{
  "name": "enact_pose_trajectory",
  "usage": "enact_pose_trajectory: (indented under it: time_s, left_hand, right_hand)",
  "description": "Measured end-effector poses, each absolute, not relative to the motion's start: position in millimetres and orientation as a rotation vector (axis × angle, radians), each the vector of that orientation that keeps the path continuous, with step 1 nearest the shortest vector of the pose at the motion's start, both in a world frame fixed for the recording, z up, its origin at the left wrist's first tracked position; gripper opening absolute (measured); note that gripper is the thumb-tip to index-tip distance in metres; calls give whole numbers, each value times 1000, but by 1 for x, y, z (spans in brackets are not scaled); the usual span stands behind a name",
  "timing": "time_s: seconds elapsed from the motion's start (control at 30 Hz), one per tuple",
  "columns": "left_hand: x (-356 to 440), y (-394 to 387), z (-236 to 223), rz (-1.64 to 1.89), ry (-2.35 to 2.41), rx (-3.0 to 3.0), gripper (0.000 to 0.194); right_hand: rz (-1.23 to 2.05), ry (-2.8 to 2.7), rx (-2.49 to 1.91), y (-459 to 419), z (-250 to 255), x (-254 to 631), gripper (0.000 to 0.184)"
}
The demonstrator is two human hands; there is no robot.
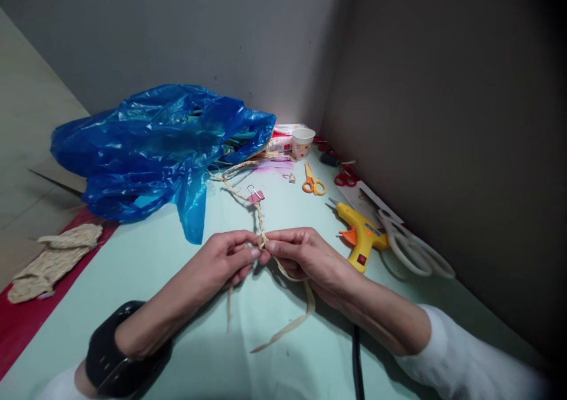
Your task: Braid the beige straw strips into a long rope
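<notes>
A thin braid (260,217) of pale, straw-like strands runs from the blue bag toward me, and a pink binder clip (256,197) grips it partway along. My left hand (228,255) pinches the braid's near end from the left, fingertips closed. Right against it, my right hand (295,249) pinches the same spot with thumb and forefinger. A loose flat strand (290,324) curls out under my right hand onto the table. Another thin strand (229,308) hangs below my left hand. The exact crossing of strands is partly hidden by my fingertips.
A large blue plastic bag (146,152) fills the back left. On the right lie a yellow glue gun (365,234), orange scissors (312,181) and large white-handled scissors (411,246). A paper cup (303,144) stands behind. A woven straw slipper (55,261) lies at left.
</notes>
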State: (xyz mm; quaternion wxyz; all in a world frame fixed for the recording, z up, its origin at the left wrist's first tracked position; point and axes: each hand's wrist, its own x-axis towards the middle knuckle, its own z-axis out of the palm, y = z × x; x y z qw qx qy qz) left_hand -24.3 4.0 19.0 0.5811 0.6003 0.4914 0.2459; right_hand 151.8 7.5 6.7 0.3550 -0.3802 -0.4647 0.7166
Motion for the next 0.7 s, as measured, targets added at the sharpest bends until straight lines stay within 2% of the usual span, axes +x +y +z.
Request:
enact_pose_trajectory:
  time_s: [0.2, 0.3, 0.4, 0.43, 0.5, 0.6, 0.7]
  left_hand:
    - [-54, 11, 31, 232, 1163, 1656, 34]
    - [-54, 13, 34, 344, 1201, 1663, 24]
    - [-42, 12, 32, 464, 1138, 1378, 47]
    - [-36, 11, 31, 496, 1104, 1299, 49]
    - [-27, 9, 26, 562, 1056, 1225, 38]
    - [-17, 6, 19, 632, 1045, 1174, 11]
    - [-12, 5, 13, 692, 1047, 1114, 9]
  right_hand:
    - [1833, -1184, -1005, 10, 0, 153, 15]
    - [1820, -1220, -1013, 9, -2, 151, 16]
    - [1804, -1256, -1006, 7, 0, 150, 18]
    - [1808, -1252, -997, 7, 1, 150, 19]
    - [1812, -1237, -987, 7, 2, 150, 19]
    - [1780, -1279, -1006, 7, 3, 152, 20]
    - [1764, -1334, -1006, 6, 3, 153, 22]
